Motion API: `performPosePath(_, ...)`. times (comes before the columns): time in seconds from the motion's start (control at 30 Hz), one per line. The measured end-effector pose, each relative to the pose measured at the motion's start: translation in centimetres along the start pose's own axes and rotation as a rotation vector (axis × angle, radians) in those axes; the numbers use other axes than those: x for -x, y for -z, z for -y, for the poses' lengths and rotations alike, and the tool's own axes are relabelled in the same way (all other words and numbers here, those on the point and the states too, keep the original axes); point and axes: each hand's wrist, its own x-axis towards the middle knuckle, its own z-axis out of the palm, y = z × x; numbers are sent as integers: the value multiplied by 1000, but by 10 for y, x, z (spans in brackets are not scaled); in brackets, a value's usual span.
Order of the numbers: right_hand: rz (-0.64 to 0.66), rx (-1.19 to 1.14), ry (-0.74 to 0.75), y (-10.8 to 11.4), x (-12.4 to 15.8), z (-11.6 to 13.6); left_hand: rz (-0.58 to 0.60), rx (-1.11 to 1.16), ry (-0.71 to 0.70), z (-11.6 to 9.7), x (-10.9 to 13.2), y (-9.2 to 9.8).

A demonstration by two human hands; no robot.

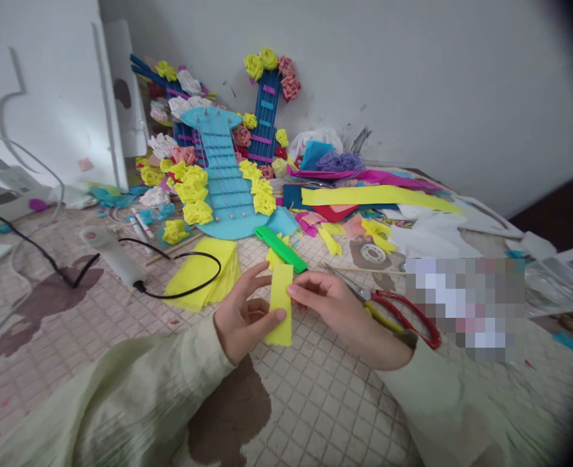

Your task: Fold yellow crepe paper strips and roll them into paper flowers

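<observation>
A narrow strip of yellow crepe paper [281, 295] is held upright between my hands, above the table's front part. My left hand [248, 314] pinches its left side, the thumb lying on the front and the other fingers curled behind. At the strip's right edge, my right hand [332, 305] grips it between thumb and fingertips. Just behind lies a bright green bar-shaped tool [280, 249]. Red-handled scissors [403, 314] rest beside my right wrist, partly hidden by it. To the left of my left hand is a stack of yellow paper sheets [196, 275].
A white glue gun [111, 256] with a black cord lies at left. Behind stands a light-blue guitar-shaped craft [225, 175] trimmed with yellow paper flowers. Further right are a long yellow paper strip [378, 196], a white tape roll [373, 253] and paper scraps.
</observation>
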Motion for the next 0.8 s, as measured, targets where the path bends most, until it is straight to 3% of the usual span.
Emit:
performPosePath(0.13,-34,-22,12,-3,2,3,107,-96,129,0,-1,1)
performPosePath(0.33,-10,-30,40,-4,4,1,156,-313,-113,-3,-3,0)
performPosePath(0.8,-144,-194,42,5,-2,0,197,-475,-146,8,-1,3)
